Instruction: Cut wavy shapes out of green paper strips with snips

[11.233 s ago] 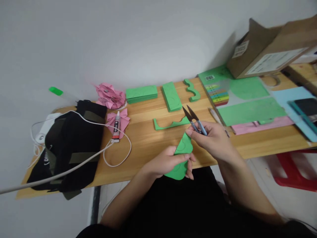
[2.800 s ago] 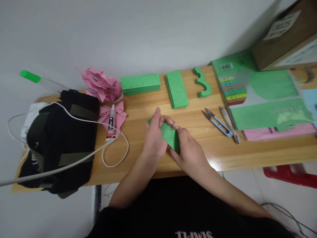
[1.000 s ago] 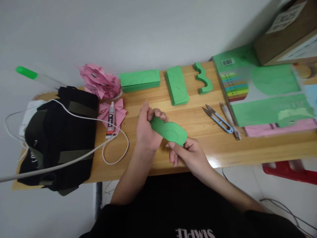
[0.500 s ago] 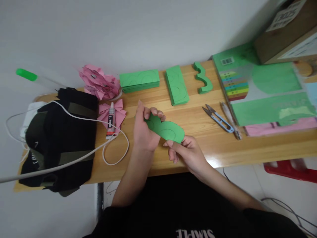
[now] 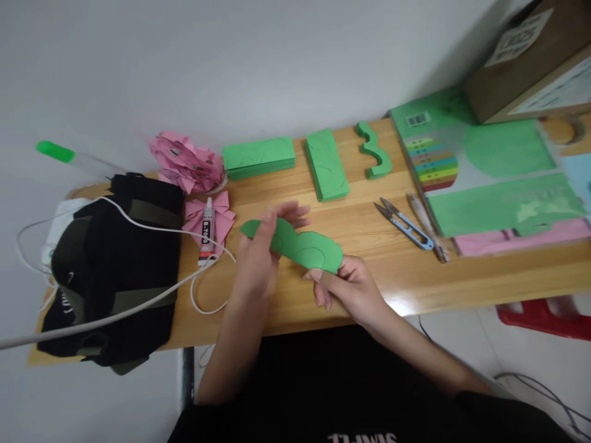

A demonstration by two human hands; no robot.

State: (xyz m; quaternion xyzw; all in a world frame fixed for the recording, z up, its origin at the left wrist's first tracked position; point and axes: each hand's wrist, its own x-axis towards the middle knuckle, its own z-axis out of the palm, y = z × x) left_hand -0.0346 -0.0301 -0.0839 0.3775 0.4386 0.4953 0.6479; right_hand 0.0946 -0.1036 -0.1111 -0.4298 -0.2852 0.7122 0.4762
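1. With the right hand [image 5: 353, 289], gripping the near end of a wavy green paper piece [image 5: 316, 251], thumb on top and fingers bent below.
2. With the left hand [image 5: 256, 261], reaching around the other end of the same piece, thumb across its face, fingers stretched out and blurred; cannot tell if pinching or only touching.
3. Between both hands, held over the front part of the wooden table [image 5: 364, 240], and marked with drawn curves: again this green piece.
4. On the right side, a clear packet [image 5: 505, 194] with green sheets inside, and with pink paper [image 5: 517, 239] showing along its near edge.
5. Standing upon the far part of this packet: a cardboard box [image 5: 503, 86] with a white label; inside hidden from view.
6. On the left, a black bag [image 5: 154, 261], lying on the table; contents hidden.
7. Near the bag, a glue tube [image 5: 207, 231], resting on folded pink paper.
8. Along the wall, two green paper stacks [image 5: 327, 165] and a wavy green cut-out [image 5: 372, 149].
9. Just beside a pen [image 5: 427, 226], thread snips [image 5: 401, 218] with blue handle.
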